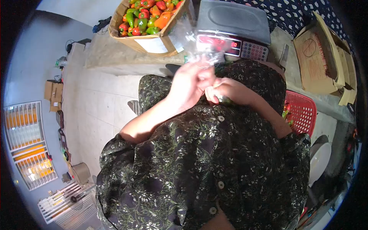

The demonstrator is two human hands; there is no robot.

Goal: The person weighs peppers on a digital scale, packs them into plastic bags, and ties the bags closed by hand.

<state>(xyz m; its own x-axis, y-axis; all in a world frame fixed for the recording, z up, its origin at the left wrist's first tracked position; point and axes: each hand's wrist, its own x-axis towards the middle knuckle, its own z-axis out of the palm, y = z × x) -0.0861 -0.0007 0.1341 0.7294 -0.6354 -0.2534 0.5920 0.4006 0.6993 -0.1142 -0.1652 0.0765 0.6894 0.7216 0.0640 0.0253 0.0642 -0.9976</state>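
A clear plastic bag (205, 46), crinkled and smeared by motion, rises from my hands in front of the scale. My left hand (188, 85) is closed at the bag's lower end, its fingertips bright and blurred. Beside it, touching or nearly so, my right hand (227, 91) has its fingers curled in; what they grip is hidden. Both hands are above my lap. Just beyond them is a digital scale (234, 21) with a grey pan and a lit red display, partly seen through the bag.
A cardboard box (153, 44) full of red, green and orange peppers (142, 23) stands left of the scale. At the right are an open cardboard box (316, 57), a knife (284, 55) and a red plastic basket (306, 115) holding some peppers. A white bowl (321, 163) lies lower right.
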